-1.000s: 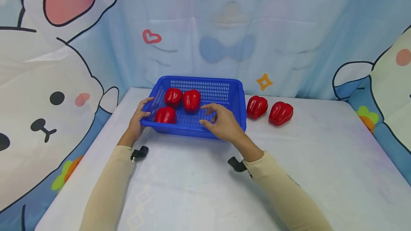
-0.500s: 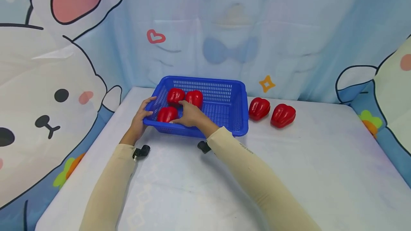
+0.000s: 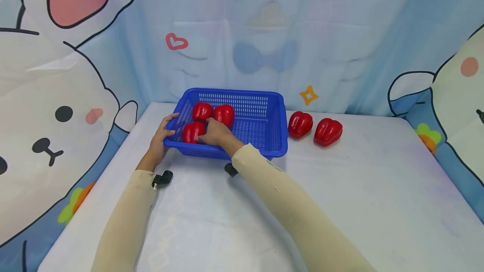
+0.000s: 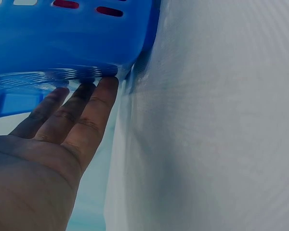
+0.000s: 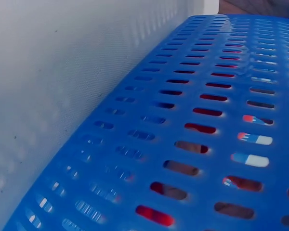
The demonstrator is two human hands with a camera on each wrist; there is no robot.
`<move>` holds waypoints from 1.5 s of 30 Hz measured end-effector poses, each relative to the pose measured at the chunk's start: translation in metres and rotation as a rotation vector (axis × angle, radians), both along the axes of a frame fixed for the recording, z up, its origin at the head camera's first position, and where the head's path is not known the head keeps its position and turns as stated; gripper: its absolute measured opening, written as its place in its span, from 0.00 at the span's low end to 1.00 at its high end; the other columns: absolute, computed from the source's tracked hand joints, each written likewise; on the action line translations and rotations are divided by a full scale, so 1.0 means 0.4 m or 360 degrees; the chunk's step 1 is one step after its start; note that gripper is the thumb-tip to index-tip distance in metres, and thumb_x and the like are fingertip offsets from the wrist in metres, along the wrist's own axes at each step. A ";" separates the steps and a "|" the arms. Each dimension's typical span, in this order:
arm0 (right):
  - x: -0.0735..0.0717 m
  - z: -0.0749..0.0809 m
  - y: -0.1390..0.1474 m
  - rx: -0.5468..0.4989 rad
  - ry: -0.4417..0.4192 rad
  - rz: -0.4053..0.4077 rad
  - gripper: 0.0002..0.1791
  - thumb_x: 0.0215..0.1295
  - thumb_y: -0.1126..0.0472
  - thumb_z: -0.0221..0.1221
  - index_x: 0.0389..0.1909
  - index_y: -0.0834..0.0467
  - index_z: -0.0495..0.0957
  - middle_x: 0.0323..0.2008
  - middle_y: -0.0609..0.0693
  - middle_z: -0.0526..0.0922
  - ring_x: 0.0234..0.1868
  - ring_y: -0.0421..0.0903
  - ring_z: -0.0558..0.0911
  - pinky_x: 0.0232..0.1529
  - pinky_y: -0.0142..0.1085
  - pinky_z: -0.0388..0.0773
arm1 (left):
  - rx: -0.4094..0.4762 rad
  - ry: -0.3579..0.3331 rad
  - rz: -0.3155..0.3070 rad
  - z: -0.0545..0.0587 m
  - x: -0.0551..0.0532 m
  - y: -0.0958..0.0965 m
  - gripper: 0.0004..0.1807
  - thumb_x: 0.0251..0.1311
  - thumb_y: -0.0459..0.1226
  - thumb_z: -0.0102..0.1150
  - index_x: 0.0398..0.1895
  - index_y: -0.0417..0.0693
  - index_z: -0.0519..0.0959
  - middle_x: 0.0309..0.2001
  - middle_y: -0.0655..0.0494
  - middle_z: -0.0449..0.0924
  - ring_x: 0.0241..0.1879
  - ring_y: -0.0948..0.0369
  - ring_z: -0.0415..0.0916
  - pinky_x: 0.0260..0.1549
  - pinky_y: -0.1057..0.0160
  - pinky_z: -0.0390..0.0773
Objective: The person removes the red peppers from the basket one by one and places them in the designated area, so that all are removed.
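Observation:
A blue plastic basket (image 3: 277, 152) with slotted walls stands on the white-covered table, holding three glossy red bell peppers. My left hand (image 3: 156, 144) grips its left end, the thumb over the rim; the left wrist view shows fingers (image 4: 89, 122) against the outer wall. Inside the basket, my right hand (image 3: 217, 133) grips the front-left bell pepper (image 3: 193, 132) from its right side. Behind that lie the back-left bell pepper (image 3: 202, 111) and another bell pepper (image 3: 224, 115), partly covered by the right hand. The basket wall (image 5: 149, 125) hides most of this in the right wrist view.
Right of the basket, two more red bell peppers lie on the table: a nearer-to-basket pepper (image 3: 300, 124) and a farther pepper (image 3: 328, 132). A blue cartoon-print curtain (image 3: 264, 32) hangs directly behind the table (image 3: 370, 196).
My right hand has gone left from the basket's middle to the front-left bell pepper and taken hold of it. The left hand stays at the basket's left end. The view shifts slightly.

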State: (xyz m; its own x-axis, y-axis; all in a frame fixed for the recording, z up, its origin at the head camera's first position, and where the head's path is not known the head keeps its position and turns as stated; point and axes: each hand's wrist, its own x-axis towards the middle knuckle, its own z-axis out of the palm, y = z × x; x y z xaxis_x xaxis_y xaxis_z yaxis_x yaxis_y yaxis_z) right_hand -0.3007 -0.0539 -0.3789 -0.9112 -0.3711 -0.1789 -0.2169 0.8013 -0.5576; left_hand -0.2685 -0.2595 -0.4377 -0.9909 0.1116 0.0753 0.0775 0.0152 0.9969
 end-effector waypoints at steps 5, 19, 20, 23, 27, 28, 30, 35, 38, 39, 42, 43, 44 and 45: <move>-0.005 0.001 -0.002 0.0009 0.0025 0.0136 0.46 0.60 0.50 0.64 0.77 0.48 0.54 0.67 0.56 0.72 0.70 0.55 0.69 0.65 0.52 0.71 | -0.0027 -0.0003 0.0002 0.001 -0.001 -0.001 0.36 0.62 0.36 0.33 0.75 0.68 0.54 0.79 0.53 0.41 0.75 0.45 0.48 0.71 0.38 0.55; -0.015 0.000 -0.014 0.0127 0.0022 0.0355 0.43 0.66 0.56 0.58 0.77 0.37 0.48 0.63 0.55 0.76 0.70 0.55 0.67 0.62 0.48 0.76 | -0.0037 0.0011 0.0002 0.001 0.001 0.000 0.35 0.62 0.37 0.33 0.75 0.68 0.53 0.79 0.53 0.41 0.75 0.44 0.48 0.71 0.37 0.55; -0.015 0.000 -0.015 0.0136 0.0032 0.0358 0.43 0.66 0.55 0.58 0.77 0.38 0.48 0.63 0.55 0.76 0.71 0.55 0.67 0.62 0.49 0.76 | -0.0040 0.0009 0.0003 0.001 0.001 0.000 0.35 0.62 0.37 0.33 0.75 0.68 0.53 0.79 0.53 0.41 0.75 0.44 0.48 0.71 0.37 0.55; -0.015 0.002 -0.016 0.0163 0.0055 0.0351 0.45 0.64 0.54 0.61 0.77 0.39 0.48 0.65 0.56 0.74 0.72 0.56 0.65 0.63 0.51 0.74 | -0.0049 0.0010 0.0009 0.000 0.000 0.000 0.35 0.63 0.37 0.34 0.75 0.68 0.53 0.79 0.53 0.42 0.75 0.44 0.48 0.70 0.37 0.55; -0.017 0.004 -0.018 0.0163 0.0073 0.0330 0.49 0.58 0.55 0.67 0.77 0.39 0.51 0.70 0.55 0.67 0.73 0.56 0.63 0.63 0.53 0.73 | -0.0056 0.0019 0.0009 -0.001 -0.002 0.000 0.35 0.63 0.37 0.34 0.75 0.69 0.53 0.79 0.53 0.41 0.75 0.44 0.48 0.70 0.37 0.56; -0.017 0.004 -0.019 0.0166 0.0087 0.0323 0.49 0.57 0.56 0.68 0.77 0.39 0.53 0.71 0.55 0.66 0.74 0.55 0.63 0.63 0.53 0.73 | -0.0056 0.0021 0.0009 0.000 -0.002 0.000 0.35 0.63 0.37 0.33 0.75 0.69 0.53 0.79 0.53 0.41 0.75 0.44 0.48 0.70 0.37 0.56; -0.018 0.003 -0.022 0.0175 0.0112 0.0306 0.49 0.55 0.57 0.69 0.76 0.38 0.55 0.71 0.54 0.66 0.73 0.55 0.63 0.63 0.53 0.74 | -0.0057 0.0029 0.0007 0.001 -0.002 -0.001 0.35 0.63 0.37 0.33 0.75 0.69 0.53 0.79 0.53 0.41 0.75 0.44 0.48 0.70 0.37 0.55; -0.020 -0.001 -0.027 0.0191 0.0175 0.0279 0.51 0.52 0.55 0.71 0.76 0.40 0.55 0.69 0.55 0.67 0.72 0.55 0.65 0.62 0.53 0.75 | -0.0053 0.0037 0.0015 0.003 0.000 -0.001 0.35 0.63 0.37 0.34 0.75 0.67 0.53 0.79 0.53 0.41 0.75 0.44 0.48 0.70 0.37 0.55; -0.022 -0.002 -0.027 0.0167 0.0175 0.0267 0.53 0.51 0.54 0.72 0.76 0.44 0.54 0.68 0.55 0.68 0.70 0.55 0.67 0.62 0.53 0.74 | -0.0062 0.0045 0.0020 0.003 0.001 -0.001 0.35 0.62 0.37 0.34 0.76 0.67 0.53 0.79 0.52 0.41 0.76 0.43 0.48 0.70 0.36 0.55; -0.022 -0.002 -0.027 0.0159 0.0170 0.0263 0.53 0.50 0.54 0.72 0.76 0.46 0.54 0.67 0.56 0.68 0.70 0.55 0.67 0.62 0.53 0.75 | -0.0061 0.0049 0.0019 0.004 0.002 0.000 0.35 0.62 0.37 0.34 0.76 0.66 0.53 0.79 0.51 0.41 0.75 0.43 0.48 0.70 0.36 0.55; -0.024 -0.003 -0.025 0.0144 0.0148 0.0259 0.53 0.49 0.54 0.72 0.75 0.48 0.54 0.66 0.56 0.67 0.69 0.55 0.68 0.61 0.53 0.75 | -0.0057 0.0049 0.0020 0.005 0.002 0.000 0.35 0.63 0.37 0.34 0.76 0.66 0.53 0.79 0.51 0.41 0.75 0.43 0.48 0.70 0.36 0.55; -0.025 -0.003 -0.024 0.0144 0.0141 0.0259 0.52 0.49 0.55 0.72 0.75 0.48 0.54 0.66 0.56 0.67 0.69 0.55 0.68 0.61 0.53 0.75 | -0.0054 0.0049 0.0019 0.005 0.001 0.000 0.35 0.63 0.37 0.34 0.76 0.66 0.53 0.79 0.50 0.41 0.75 0.43 0.48 0.70 0.37 0.55; -0.025 -0.002 -0.024 0.0140 0.0137 0.0264 0.52 0.49 0.55 0.72 0.74 0.49 0.55 0.66 0.57 0.67 0.69 0.55 0.68 0.61 0.53 0.75 | -0.0043 0.0045 0.0021 0.004 0.000 -0.001 0.35 0.63 0.37 0.34 0.75 0.65 0.54 0.79 0.50 0.42 0.75 0.43 0.48 0.70 0.37 0.55; -0.026 -0.002 -0.023 0.0135 0.0132 0.0266 0.52 0.49 0.55 0.72 0.74 0.49 0.55 0.66 0.57 0.66 0.68 0.55 0.68 0.61 0.53 0.75 | -0.0035 0.0043 0.0019 0.004 0.000 -0.001 0.35 0.63 0.37 0.34 0.75 0.65 0.54 0.79 0.50 0.42 0.75 0.43 0.48 0.70 0.37 0.55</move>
State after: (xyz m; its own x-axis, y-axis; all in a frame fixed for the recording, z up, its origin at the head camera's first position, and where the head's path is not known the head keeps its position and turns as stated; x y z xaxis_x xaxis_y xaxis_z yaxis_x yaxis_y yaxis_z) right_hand -0.3109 -0.0632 -0.3797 -0.8512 -0.5050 -0.1431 -0.3928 0.7938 -0.4644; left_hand -0.2686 -0.2598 -0.4360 -0.9898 0.1016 0.0998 0.1042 0.0382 0.9938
